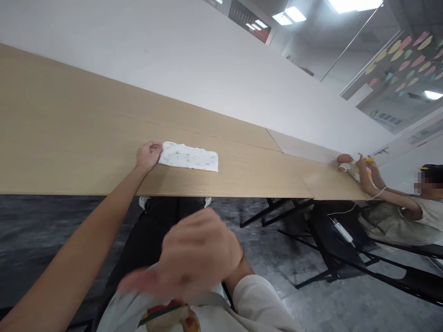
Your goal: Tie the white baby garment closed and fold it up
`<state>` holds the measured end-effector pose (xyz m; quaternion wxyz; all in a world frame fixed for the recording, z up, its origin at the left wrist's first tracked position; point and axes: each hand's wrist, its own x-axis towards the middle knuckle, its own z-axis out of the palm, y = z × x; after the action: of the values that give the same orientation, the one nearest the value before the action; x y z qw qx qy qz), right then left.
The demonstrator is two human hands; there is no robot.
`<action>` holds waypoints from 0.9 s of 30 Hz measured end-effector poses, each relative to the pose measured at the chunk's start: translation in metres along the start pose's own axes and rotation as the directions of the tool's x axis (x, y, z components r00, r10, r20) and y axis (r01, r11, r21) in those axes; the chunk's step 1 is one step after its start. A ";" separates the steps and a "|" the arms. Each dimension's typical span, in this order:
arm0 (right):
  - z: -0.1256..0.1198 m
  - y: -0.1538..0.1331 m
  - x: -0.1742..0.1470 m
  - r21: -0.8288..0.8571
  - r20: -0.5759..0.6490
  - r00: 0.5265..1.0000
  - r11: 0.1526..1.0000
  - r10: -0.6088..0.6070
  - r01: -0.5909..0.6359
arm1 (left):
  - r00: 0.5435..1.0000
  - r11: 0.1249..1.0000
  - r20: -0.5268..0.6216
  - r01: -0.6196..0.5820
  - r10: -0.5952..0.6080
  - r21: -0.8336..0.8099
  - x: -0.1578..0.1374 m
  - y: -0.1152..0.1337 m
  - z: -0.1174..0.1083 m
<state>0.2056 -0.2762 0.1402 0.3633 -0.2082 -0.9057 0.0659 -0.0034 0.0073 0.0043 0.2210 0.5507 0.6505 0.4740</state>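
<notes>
A folded white cloth (189,157) with a faint small print lies flat on the table as a long strip. At its left end, my left hand (148,156) rests on the tabletop with the fingers curled and closed at the cloth's edge. Close to the camera, my right hand (199,253) is raised in front of my shirt, away from the cloth. Its fingers are curled in and the thumb points out to the left. Motion blurs it a little, and nothing shows in it.
The long wooden table (86,138) runs along a white partition (166,55). At the far right, another person (411,207) sits handling things near a brown round object (344,158). Black folding chairs (325,240) and a white power strip (343,231) are at the right.
</notes>
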 end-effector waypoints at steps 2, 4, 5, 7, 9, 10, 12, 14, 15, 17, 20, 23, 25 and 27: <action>-0.008 0.037 0.023 0.071 -0.118 0.980 0.986 0.159 -0.151 | 1.000 1.000 -0.005 0.002 -0.002 0.027 0.001 0.001 -0.001; -0.010 0.090 0.041 0.112 -0.159 0.927 0.939 0.340 -0.326 | 1.000 0.998 -0.016 -0.016 0.017 0.068 0.004 0.003 -0.001; -0.008 0.122 0.047 0.124 -0.179 0.895 0.912 0.408 -0.391 | 0.999 0.996 -0.019 -0.030 0.032 0.087 0.006 0.004 -0.001; 0.000 0.192 0.050 0.106 -0.232 0.787 0.819 0.572 -0.564 | 0.998 0.991 -0.013 -0.052 0.054 0.124 0.009 0.005 -0.001; 0.011 0.257 0.044 0.080 -0.302 0.660 0.708 0.688 -0.702 | 0.998 0.986 0.012 -0.056 0.055 0.159 0.012 0.006 -0.001; 0.017 0.283 0.039 0.072 -0.320 0.610 0.661 0.725 -0.747 | 0.998 0.983 0.031 -0.055 0.050 0.176 0.013 0.007 -0.001; 0.028 0.322 0.024 0.077 -0.287 0.555 0.597 0.781 -0.799 | 0.997 0.977 0.064 -0.047 0.034 0.208 0.015 0.007 -0.001; 0.037 0.343 0.010 0.070 -0.234 0.521 0.549 0.821 -0.833 | 0.996 0.973 0.085 -0.039 0.019 0.229 0.015 0.007 0.000; 0.040 0.348 0.003 0.067 -0.220 0.512 0.536 0.830 -0.841 | 0.996 0.971 0.089 -0.033 0.013 0.236 0.015 0.007 0.000; 0.045 0.353 -0.007 0.069 -0.206 0.500 0.522 0.841 -0.850 | 0.996 0.969 0.085 -0.021 0.000 0.245 0.015 0.006 0.000; 0.048 0.355 -0.014 0.082 -0.198 0.501 0.523 0.843 -0.848 | 0.997 0.974 0.074 -0.033 0.016 0.222 0.015 0.004 0.000; 0.049 0.358 -0.015 0.088 -0.205 0.500 0.525 0.841 -0.847 | 0.997 0.984 0.067 -0.048 0.037 0.170 0.014 0.002 -0.001; 0.050 0.359 -0.016 0.094 -0.211 0.496 0.523 0.842 -0.847 | 0.998 0.986 0.061 -0.045 0.035 0.159 0.013 0.001 -0.002; 0.050 0.358 -0.016 0.092 -0.214 0.490 0.517 0.845 -0.851 | 0.997 0.985 0.062 -0.051 0.041 0.166 0.012 0.001 -0.002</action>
<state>0.2997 0.0425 -0.0027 0.3841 -0.6370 -0.6380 0.1993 -0.0082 0.0177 0.0091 0.1817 0.5957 0.6686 0.4063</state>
